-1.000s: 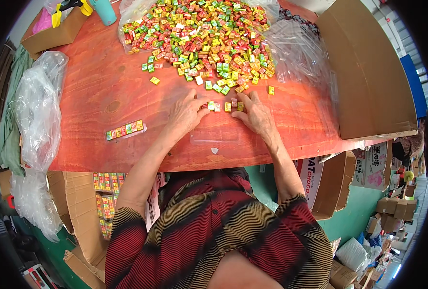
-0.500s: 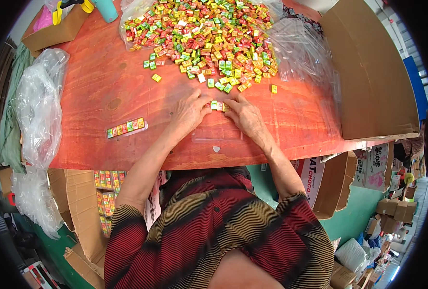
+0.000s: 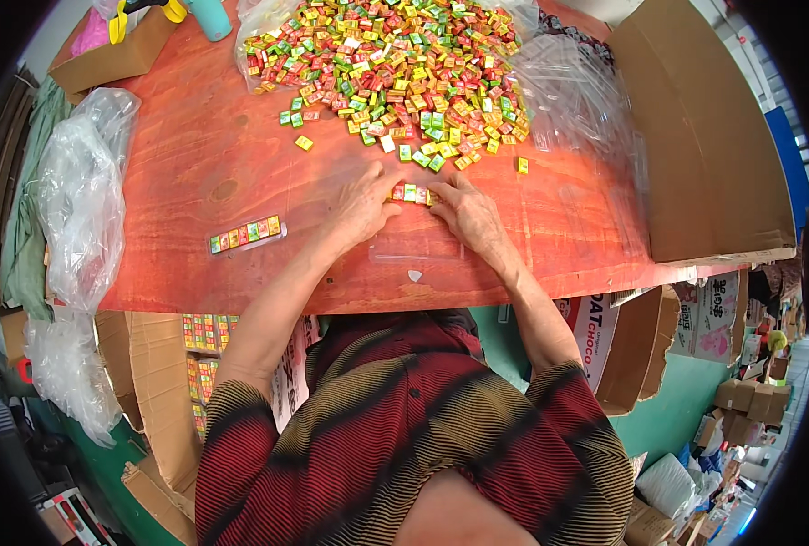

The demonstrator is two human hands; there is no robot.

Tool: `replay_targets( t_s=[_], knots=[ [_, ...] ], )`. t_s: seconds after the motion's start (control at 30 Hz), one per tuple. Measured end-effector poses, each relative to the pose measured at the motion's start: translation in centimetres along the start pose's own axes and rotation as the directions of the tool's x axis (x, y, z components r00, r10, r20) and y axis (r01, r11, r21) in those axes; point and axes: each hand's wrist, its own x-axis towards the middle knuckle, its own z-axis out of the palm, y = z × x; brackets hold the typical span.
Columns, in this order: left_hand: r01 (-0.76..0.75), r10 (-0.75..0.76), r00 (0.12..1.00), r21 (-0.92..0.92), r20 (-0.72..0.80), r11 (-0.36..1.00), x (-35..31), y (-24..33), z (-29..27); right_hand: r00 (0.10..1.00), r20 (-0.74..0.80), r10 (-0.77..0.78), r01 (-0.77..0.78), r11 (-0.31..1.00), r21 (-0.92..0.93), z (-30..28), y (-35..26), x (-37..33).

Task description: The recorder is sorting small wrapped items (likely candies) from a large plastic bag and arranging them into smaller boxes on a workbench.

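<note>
A short row of small coloured boxes (image 3: pixel 410 193) lies on the red table between my two hands. My left hand (image 3: pixel 364 205) has its thumb and fingers closed around the row's left end. At the right end, my right hand (image 3: pixel 468 214) pinches the row in the same way. Just nearer to me sits a clear plastic tray (image 3: pixel 415 253), hard to make out against the wood. Farther left, another row of little boxes (image 3: pixel 245 234) rests along a clear tray. Beyond my hands spreads a large heap of the same little boxes (image 3: pixel 404 77), red, yellow, green and orange.
Stacked clear plastic trays (image 3: pixel 573 86) lie right of the heap, beside a tall cardboard box (image 3: pixel 705 136). Plastic bags (image 3: pixel 86 191) hang at the left edge. An open carton (image 3: pixel 154 391) below the table holds packed rows. A teal bottle (image 3: pixel 208 18) stands far left.
The whole view has shifted slightly. Both hands stay at the row's ends, and a little more of the row shows between them.
</note>
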Motion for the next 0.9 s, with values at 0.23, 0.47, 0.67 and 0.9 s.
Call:
replay_targets(
  t_s=[0.23, 0.47, 0.67, 0.9],
  knots=[
    [0.110, -0.106, 0.993, 0.107, -0.044, 0.988, -0.2, 1.7, 0.1, 1.000, -0.004, 0.006, -0.006, 1.000, -0.020, -0.8, -0.6, -0.3],
    [0.081, -0.068, 0.989, 0.094, -0.130, 0.992, -6.6, 4.3, 1.0, 0.998, 0.065, -0.001, 0.000, 1.000, 0.014, -1.2, -3.4, -5.4],
    [-0.019, 0.048, 0.984, 0.166, -0.170, 0.986, -7.8, 3.2, 1.8, 0.996, -0.092, -0.014, 0.015, 1.000, 0.011, -0.1, -2.2, -7.6],
    [-0.011, -0.025, 0.984, -0.197, -0.179, 0.980, -7.4, 1.4, 0.3, 0.996, -0.085, 0.003, 0.005, 0.995, 0.096, 0.1, -2.2, -7.4]
  ],
)
